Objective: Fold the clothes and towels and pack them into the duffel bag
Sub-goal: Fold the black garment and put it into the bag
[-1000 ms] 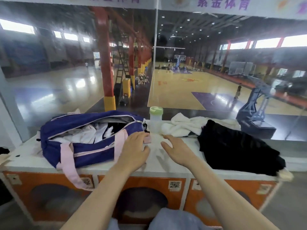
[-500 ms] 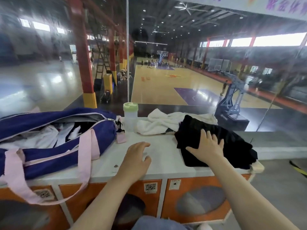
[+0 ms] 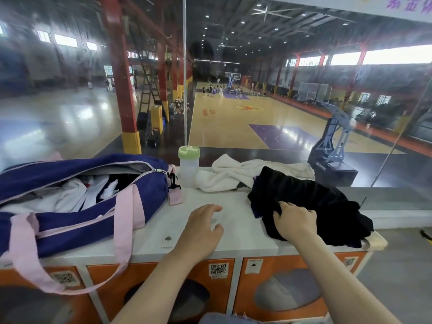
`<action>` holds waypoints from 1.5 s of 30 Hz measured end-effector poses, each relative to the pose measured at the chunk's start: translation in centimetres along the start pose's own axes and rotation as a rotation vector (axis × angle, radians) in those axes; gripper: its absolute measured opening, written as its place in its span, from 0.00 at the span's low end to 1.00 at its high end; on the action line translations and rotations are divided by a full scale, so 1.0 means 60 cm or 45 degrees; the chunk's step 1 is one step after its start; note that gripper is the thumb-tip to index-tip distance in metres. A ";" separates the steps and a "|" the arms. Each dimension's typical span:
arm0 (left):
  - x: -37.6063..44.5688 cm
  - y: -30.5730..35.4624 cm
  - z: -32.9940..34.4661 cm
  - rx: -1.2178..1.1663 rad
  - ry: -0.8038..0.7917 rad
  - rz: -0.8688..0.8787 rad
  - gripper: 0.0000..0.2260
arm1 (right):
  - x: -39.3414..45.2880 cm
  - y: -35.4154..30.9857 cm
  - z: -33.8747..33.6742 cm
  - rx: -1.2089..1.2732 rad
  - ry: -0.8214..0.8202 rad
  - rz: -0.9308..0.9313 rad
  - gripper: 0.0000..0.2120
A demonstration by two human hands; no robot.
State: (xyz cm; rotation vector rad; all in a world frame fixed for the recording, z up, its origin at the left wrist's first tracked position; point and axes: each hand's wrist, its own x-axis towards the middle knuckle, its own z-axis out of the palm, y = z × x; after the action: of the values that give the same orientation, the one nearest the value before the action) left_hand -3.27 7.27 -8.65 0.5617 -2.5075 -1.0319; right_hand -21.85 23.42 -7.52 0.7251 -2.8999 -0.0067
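A single wide-angle view, worn on the person's head, looks forward and slightly down across the bench (image 3: 236, 242) from its near edge. Both forearms enter from the bottom of the frame, so the camera sits close above and behind the hands. The bench's near edge and its front face fill the lower part; its right end shows, while its left end runs out of frame. Past the far edge the view faces through a glass wall (image 3: 304, 90) onto a sports hall. Straight lines bow toward the frame's sides.
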 end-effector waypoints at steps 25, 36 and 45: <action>0.030 -0.071 -0.045 -0.708 0.307 -0.707 0.41 | -0.134 -0.210 -0.040 0.448 -0.154 -0.626 0.23; 0.023 -0.029 -0.045 -0.035 0.373 -0.081 0.29 | -0.066 -0.107 -0.048 0.803 -0.052 -0.597 0.18; -0.017 0.001 -0.037 0.602 -0.467 0.388 0.42 | -0.053 -0.079 -0.031 0.849 0.079 -0.487 0.07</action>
State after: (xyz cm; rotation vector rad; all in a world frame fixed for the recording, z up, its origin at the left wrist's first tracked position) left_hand -1.38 6.51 -7.34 0.1000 -3.0598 -0.4566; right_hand -16.58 20.77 -6.33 1.3315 -2.6343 0.9474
